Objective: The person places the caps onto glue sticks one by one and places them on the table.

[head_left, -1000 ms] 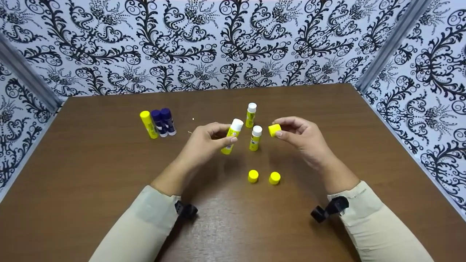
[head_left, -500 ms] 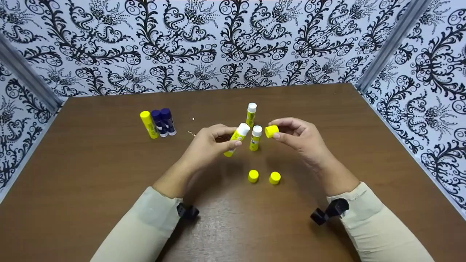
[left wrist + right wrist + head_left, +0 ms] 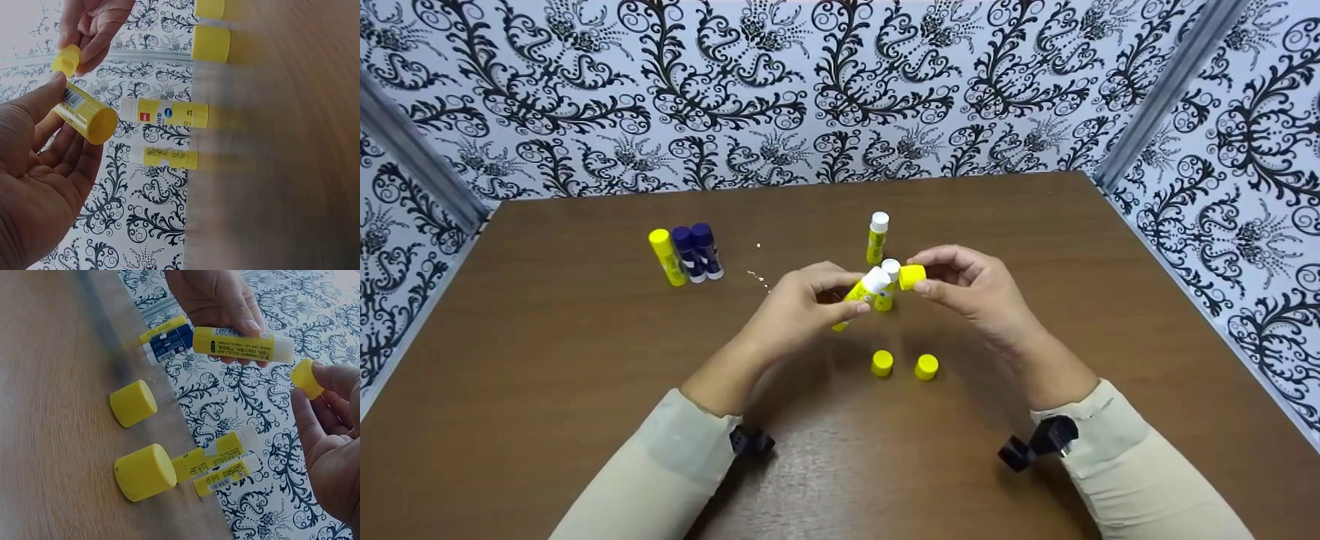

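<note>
left hand grips glue stick | right hand pinches yellow cap | i judge stick light, stiff, smooth; hold mid-length

Head view looks down, wrist views sit closer

Black-scrolled white walls stand behind and beside a brown table.

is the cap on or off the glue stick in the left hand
Off: the white end of the glue stick is bare, and the right hand pinches a yellow cap apart from it.
</note>
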